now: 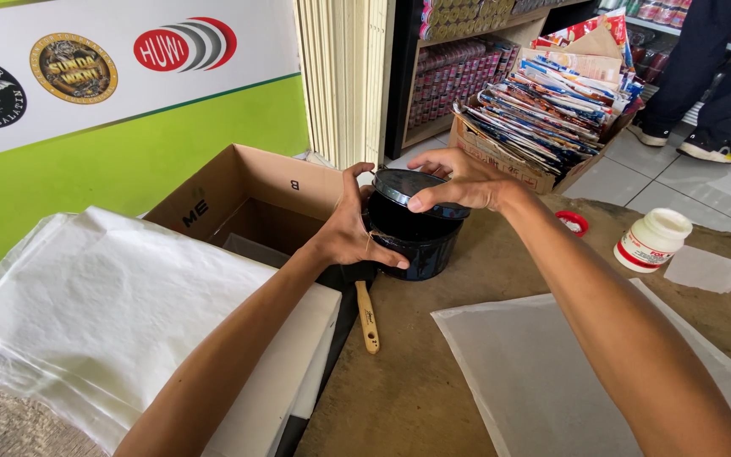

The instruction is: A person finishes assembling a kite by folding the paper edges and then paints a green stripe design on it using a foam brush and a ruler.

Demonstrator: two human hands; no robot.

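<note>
Two hands, left hand (350, 233), right hand (458, 182), gripping upright black tub (416, 241)

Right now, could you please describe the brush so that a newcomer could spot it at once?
Start at the open cardboard box on the left. Just right of it the hands hold a black round tub. Below the tub lies the brush, the only thing with a pale wooden handle on the brown worktop.

My left hand (350, 233) covers near side of black tub (416, 230); can't see its contents. Brush (368, 316) bristles hidden under it. Person (712, 68) at top right cut off above legs.
</note>
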